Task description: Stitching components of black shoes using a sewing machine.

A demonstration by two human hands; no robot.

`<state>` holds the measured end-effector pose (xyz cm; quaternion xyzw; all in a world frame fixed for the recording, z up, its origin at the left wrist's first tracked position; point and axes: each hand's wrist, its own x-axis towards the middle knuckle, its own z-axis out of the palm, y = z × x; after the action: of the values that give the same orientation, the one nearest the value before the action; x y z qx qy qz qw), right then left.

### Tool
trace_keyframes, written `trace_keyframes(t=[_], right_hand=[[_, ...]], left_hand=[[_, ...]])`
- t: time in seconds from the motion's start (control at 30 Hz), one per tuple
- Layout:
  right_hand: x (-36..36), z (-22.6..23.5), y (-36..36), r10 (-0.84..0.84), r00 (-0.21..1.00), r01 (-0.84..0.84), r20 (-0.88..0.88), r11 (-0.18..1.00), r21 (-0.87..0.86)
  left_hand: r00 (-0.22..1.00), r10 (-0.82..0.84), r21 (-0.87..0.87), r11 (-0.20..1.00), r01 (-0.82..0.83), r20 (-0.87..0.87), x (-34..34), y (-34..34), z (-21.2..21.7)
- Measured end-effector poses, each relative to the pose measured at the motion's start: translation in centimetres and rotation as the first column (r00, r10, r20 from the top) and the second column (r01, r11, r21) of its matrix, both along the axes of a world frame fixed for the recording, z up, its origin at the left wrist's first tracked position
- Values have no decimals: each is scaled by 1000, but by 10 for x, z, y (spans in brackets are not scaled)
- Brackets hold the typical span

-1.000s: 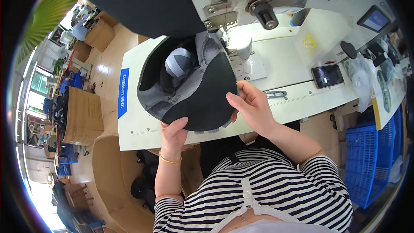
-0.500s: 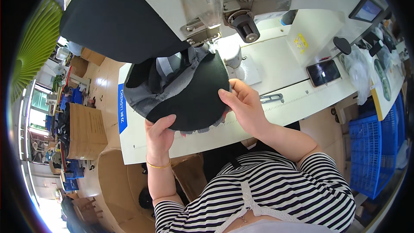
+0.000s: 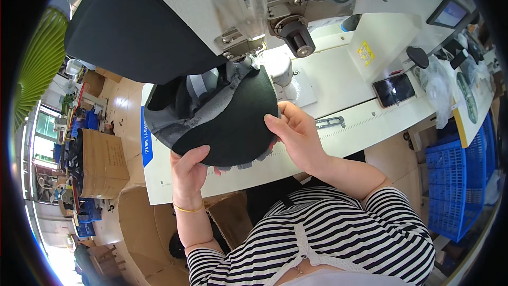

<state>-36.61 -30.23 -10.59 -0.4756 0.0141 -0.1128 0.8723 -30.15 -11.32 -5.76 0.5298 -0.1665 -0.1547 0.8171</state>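
A black and grey fabric piece (image 3: 233, 135), rounded like a cap brim, is held out over the sewing machine's white bed. Its far edge reaches under the presser foot area (image 3: 246, 59) of the sewing machine (image 3: 211, 8). On the near left rim, my left hand (image 3: 189, 175) pinches it, thumb on top and fingers below. My right hand (image 3: 297, 135) grips the right rim the same way. The underside, with grey ragged edges, mostly hides the fingertips. Folded dark and grey material lies in the piece's far left part. The needle itself cannot be made out.
A large black panel (image 3: 137, 26) overhangs the far left of the work. Right of my hands, a phone (image 3: 394, 91) lies on the white table (image 3: 338, 143). Blue crates (image 3: 457, 180) stand at the right; a cardboard box (image 3: 103, 164) is on the floor at left.
The whole view has shifted a little. Both hands keep their grip, and the fabric piece stays in nearly the same place against the machine.
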Motion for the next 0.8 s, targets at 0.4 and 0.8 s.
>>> trace_keyframes(t=[0.4,0.8], right_hand=[[-3,4,6,137,990,-138,32,990,42],[-10,7,9,209,978,-209,18,978,20]], left_hand=[[935,-113,-152,986,64,-337,16,9,-14],[980,-165,-132,980,149,-115,21,6,-17]])
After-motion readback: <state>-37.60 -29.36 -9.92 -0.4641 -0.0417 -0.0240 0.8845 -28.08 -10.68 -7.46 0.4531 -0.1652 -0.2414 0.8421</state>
